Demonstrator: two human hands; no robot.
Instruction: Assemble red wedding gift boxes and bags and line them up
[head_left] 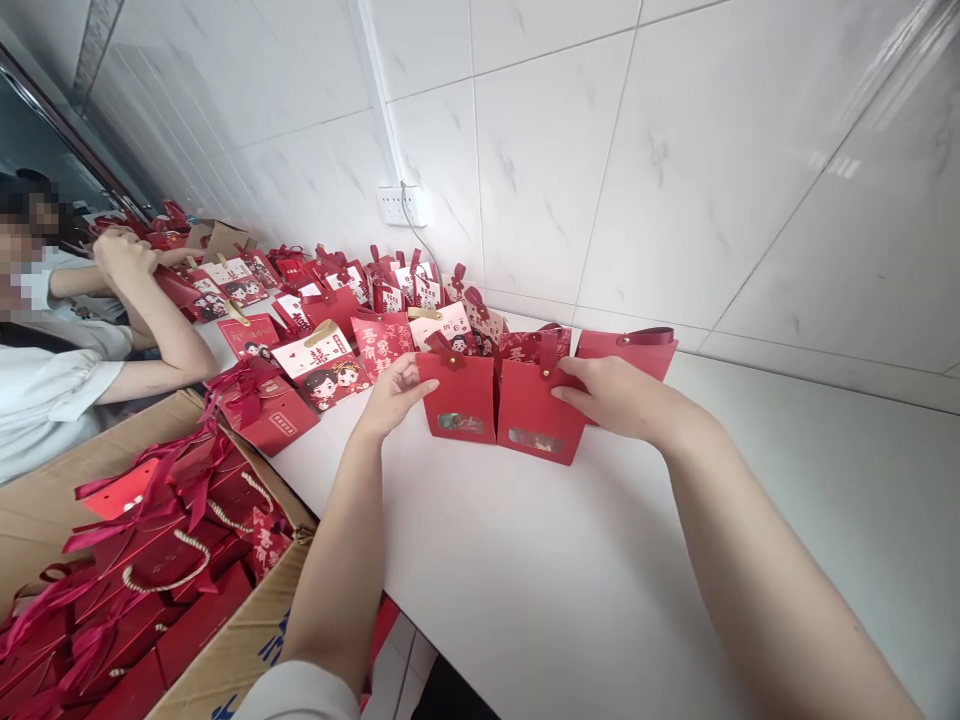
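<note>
Two plain red gift boxes stand side by side on the white table (pixel 517 580), each with a small clear window low on its face. My left hand (pixel 394 395) pinches the upper left edge of the left gift box (pixel 459 390). Across from it, my right hand (pixel 607 392) grips the right gift box (pixel 536 405) at its upper right edge, near the ribbon handle. Another red gift box (pixel 626 348) with a dark red ribbon handle stands just behind my right hand. The printed red box (pixel 386 340) is beyond my left hand.
At the lower left an open cardboard carton (pixel 217 625) holds several red boxes with ribbons and rope handles. Many decorated boxes (pixel 322 370) crowd the table along the tiled wall (pixel 555 170). A co-worker's hand (pixel 126 255) is at the far left. A cable hangs from the wall socket (pixel 401 205).
</note>
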